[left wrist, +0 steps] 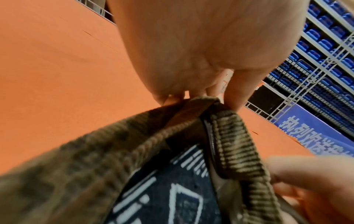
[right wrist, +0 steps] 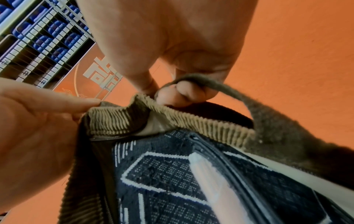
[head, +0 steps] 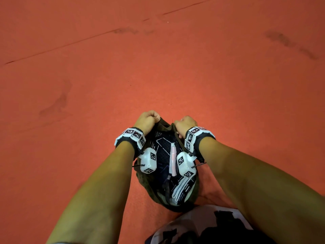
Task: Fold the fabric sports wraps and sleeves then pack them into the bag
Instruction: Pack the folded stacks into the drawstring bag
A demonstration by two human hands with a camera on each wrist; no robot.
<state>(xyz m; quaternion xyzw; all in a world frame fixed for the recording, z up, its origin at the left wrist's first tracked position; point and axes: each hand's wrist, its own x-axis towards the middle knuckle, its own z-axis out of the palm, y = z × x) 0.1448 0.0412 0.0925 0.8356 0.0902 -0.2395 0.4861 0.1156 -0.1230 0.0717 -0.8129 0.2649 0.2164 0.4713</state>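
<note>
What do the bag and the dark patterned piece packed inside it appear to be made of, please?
The bag looks like olive-brown corduroy: matte, soft, with raised parallel ribs along its rim. The dark patterned piece looks like a knitted navy fabric with white lines worked in, judging by its fine dotted texture; the fibre cannot be told.

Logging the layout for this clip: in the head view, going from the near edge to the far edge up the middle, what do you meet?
Patterned clothing → bag's near rim → folded white wrap → dark patterned sleeve → left hand and right hand gripping the bag's far rim → orange floor.
</note>
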